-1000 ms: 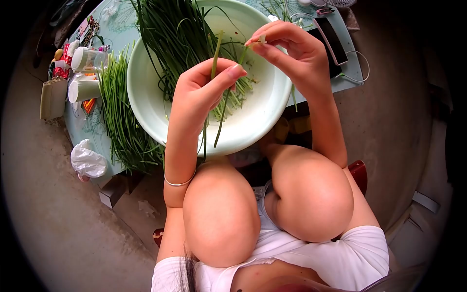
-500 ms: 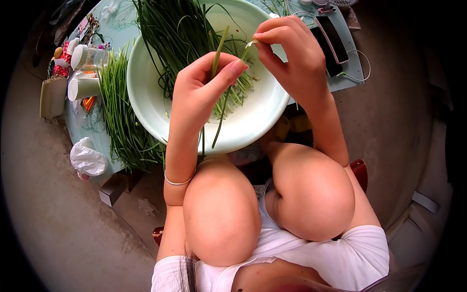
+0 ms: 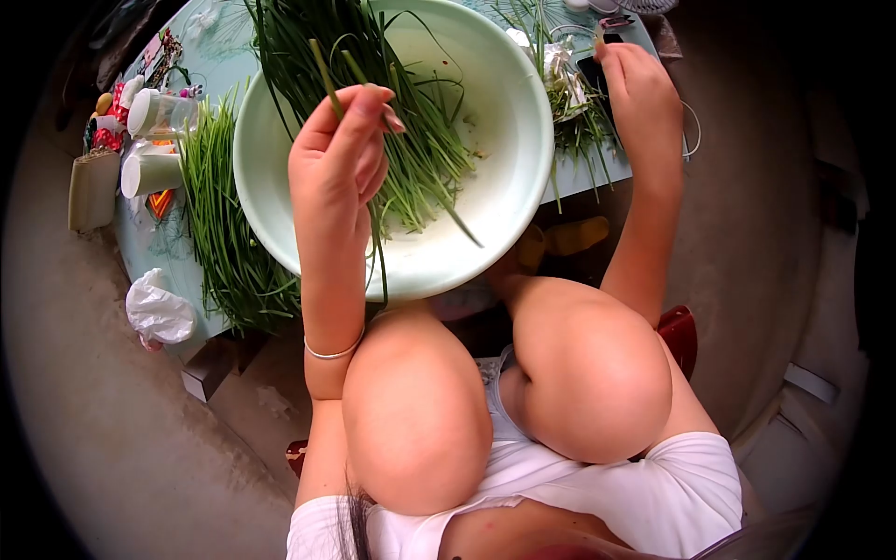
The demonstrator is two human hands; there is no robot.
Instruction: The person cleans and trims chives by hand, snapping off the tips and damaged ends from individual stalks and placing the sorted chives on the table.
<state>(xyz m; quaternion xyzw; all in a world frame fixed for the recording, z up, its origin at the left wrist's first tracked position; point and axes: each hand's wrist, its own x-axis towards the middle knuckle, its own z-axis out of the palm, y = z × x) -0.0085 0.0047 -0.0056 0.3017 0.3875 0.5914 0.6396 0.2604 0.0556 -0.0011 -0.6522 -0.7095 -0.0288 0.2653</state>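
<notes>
My left hand (image 3: 338, 163) is closed over the near left part of the basin, pinching a few garlic chive stalks (image 3: 325, 75) whose pale ends stick up past the thumb. Beneath it, a large bunch of dark green chives (image 3: 411, 140) lies in the pale green basin (image 3: 509, 219), white ends toward me. My right hand (image 3: 646, 105) is out to the right, above the table's edge. Its thumb and forefinger pinch a small pale scrap (image 3: 599, 39), probably chive skin. Below and left of that hand is a heap of chive trimmings (image 3: 577, 119).
Another pile of chives (image 3: 229, 215) lies left of the basin. Plastic cups (image 3: 154, 175), a crumpled white bag (image 3: 159, 308) and a tan box (image 3: 93, 191) sit along the table's left edge. A dark phone (image 3: 595, 75) with a white cable is partly behind my right hand.
My right hand has moved from over the basin out to the right, carrying the pale scrap. My left hand has shifted left and turned, still holding chive stalks. The trimmings heap now shows.
</notes>
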